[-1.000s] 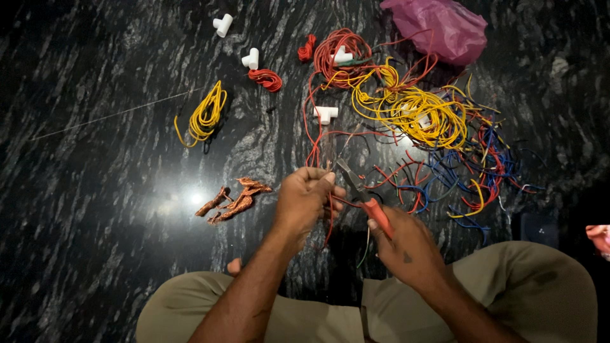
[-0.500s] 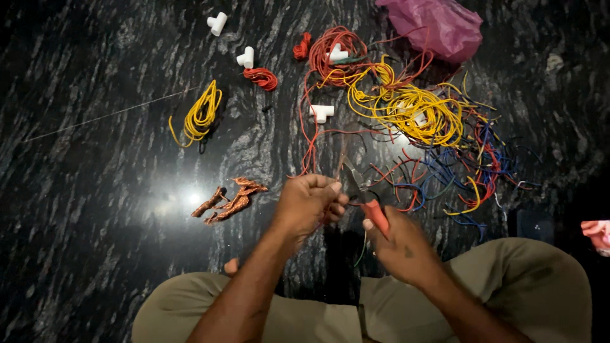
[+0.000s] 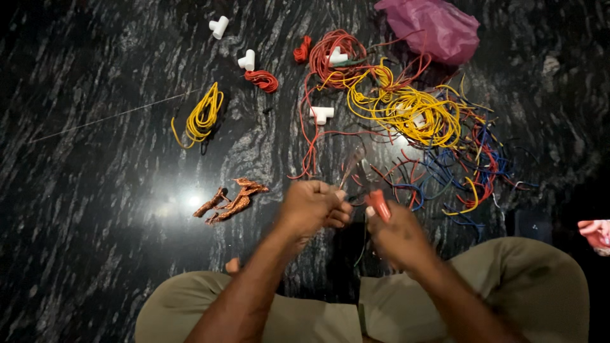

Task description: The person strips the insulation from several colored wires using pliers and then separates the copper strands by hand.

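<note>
I sit on the dark stone floor [image 3: 95, 209] with my knees showing at the bottom of the frame. My left hand [image 3: 311, 206] is in the middle, and its grip is closed into a tight fist around a thin wire [image 3: 365, 238] that hangs down between my hands. My right hand [image 3: 397, 235] is just beside it, a bit lower and to the right, and its grip is wrapped around the red handle of a pair of pliers [image 3: 376, 202]. The metal nose of the pliers points up toward the wires, very close to my left fist. It looks to me like I am pulling the skin off a wire. Just left of my hands lies a small pile of bare copper bits [image 3: 232, 200], twisted and shiny brown, so I think some wires are already done. A lot is left, I think. In the upper right of the frame there is a big messy heap of yellow, red and blue wires [image 3: 419, 127], all tangled up. In the upper left part lies a small yellow coil [image 3: 202, 117], and near the top middle a small red coil [image 3: 262, 80]. Some white plastic pipe pieces [image 3: 246, 60] sit near the top, apart from one another. A pink bag [image 3: 432, 28] rests in the top right corner. At the far right edge I see a little of something pink, but I cannot tell what it is.
</note>
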